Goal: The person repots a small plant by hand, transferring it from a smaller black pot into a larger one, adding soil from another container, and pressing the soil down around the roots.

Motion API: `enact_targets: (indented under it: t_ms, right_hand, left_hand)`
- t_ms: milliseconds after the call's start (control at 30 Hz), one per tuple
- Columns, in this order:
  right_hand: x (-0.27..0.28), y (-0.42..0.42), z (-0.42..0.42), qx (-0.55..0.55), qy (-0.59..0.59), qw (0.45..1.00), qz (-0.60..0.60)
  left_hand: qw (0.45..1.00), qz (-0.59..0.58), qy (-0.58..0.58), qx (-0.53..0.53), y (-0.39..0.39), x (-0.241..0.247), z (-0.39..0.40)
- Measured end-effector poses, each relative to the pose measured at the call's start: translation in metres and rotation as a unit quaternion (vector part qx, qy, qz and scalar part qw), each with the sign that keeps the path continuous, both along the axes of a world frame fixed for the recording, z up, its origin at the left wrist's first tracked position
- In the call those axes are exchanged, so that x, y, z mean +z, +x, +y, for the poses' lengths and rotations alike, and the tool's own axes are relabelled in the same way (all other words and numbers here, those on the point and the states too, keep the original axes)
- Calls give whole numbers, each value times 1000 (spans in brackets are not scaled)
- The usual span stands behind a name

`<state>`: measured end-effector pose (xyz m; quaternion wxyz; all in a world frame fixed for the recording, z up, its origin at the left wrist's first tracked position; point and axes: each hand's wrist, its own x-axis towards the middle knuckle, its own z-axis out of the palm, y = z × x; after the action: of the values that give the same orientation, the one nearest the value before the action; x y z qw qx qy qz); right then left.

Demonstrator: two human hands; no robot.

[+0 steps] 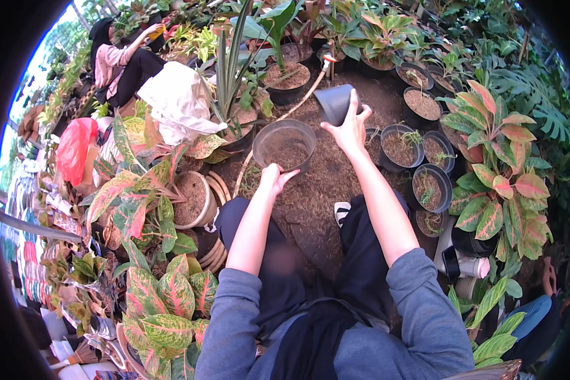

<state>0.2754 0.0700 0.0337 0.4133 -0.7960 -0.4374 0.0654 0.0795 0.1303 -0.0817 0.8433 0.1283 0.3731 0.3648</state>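
Note:
My left hand grips the near rim of a wide black plastic pot, with some brown soil visible inside. In my right hand is a smaller black plastic pot, lifted off the ground and tipped on its side. Its mouth faces left and its inside is mostly hidden. Both pots are in front of my knees, over bare ground strewn with brown soil.
Small potted seedlings cluster at right beside a pink-green aglaonema. A hose curves past the wide pot. At left are a cream pot and a white sack. A person sits far left; another person's legs show lower right.

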Motion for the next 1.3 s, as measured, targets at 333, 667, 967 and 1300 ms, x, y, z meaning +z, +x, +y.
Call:
enact_targets:
  t_ms: [333,667,967,1300]
  right_hand:
    - [-11,12,5,41,-133,990,-8]
    - [-80,65,45,69,-293,948,-98]
    - [-207,89,102,116,-354,922,-108]
    - [-283,87,117,-1,-291,956,39]
  left_hand:
    - [999,36,4,37,-17,3,4]
    - [987,124,20,95,-19,-97,11]
    - [943,326,47,42,-30,-155,0]
    - [929,367,54,8,-38,-157,16]
